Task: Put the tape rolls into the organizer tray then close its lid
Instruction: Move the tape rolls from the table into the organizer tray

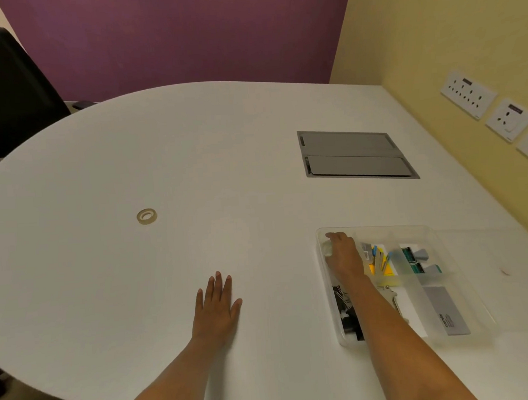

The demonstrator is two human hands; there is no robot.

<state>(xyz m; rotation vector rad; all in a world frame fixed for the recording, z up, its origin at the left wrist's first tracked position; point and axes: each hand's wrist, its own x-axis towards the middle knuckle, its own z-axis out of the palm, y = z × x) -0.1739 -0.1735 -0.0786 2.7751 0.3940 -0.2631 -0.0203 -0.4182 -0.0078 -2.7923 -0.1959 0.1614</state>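
A beige tape roll (146,216) lies flat on the white table, far to the left of the tray. The clear organizer tray (382,228) sits at the right front, its transparent lid (518,292) folded out flat on its right side. My right hand (343,255) reaches into the tray's far-left compartment, fingers curled over a pale tape roll (328,249) that is mostly hidden under them. My left hand (218,306) rests flat on the table with fingers spread, holding nothing, well left of the tray.
The tray's other compartments hold black binder clips (347,315), yellow sticky notes (384,268), green-and-grey items (414,260) and a grey card (447,310). A grey cable hatch (354,154) is set into the table behind. A yellow wall with sockets (468,93) borders the right; a black chair (8,88) stands back left.
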